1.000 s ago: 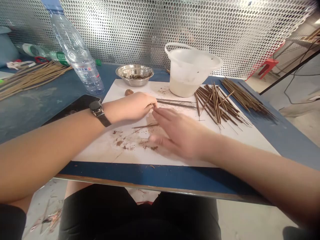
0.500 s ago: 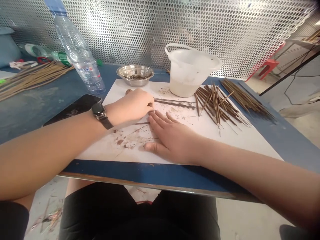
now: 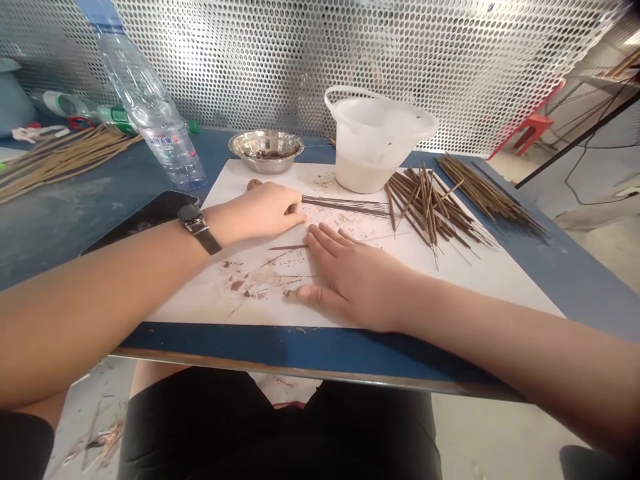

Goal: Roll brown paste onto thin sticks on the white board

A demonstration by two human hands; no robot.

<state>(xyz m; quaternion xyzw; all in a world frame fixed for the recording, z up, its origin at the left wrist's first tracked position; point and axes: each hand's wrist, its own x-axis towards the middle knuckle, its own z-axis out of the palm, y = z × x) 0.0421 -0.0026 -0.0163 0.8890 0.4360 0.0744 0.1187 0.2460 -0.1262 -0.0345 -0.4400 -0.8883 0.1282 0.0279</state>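
My right hand (image 3: 353,277) lies flat on the white sheet (image 3: 500,293), fingers stretched out, over a thin brown incense-like stick (image 3: 288,248) whose tapered end sticks out to the left. My left hand (image 3: 273,210), with a watch at the wrist, is curled closed just above and left of it. What its fingers hold, if anything, is hidden. Several thin dark sticks (image 3: 345,204) lie right of the left hand. A brown lump (image 3: 254,184) shows behind that hand. Brown crumbs (image 3: 237,285) are scattered on the sheet near my right thumb.
A metal bowl (image 3: 267,152) with dark bits and a translucent bucket (image 3: 373,150) stand at the back. Brown coated sticks (image 3: 425,203) are piled on the right, beside another bundle (image 3: 487,193). A plastic bottle (image 3: 155,120) and a phone (image 3: 135,220) are on the left.
My right hand has slid slightly to the right, baring more of the brown stick. My left hand has drawn a little left, away from the right fingertips.
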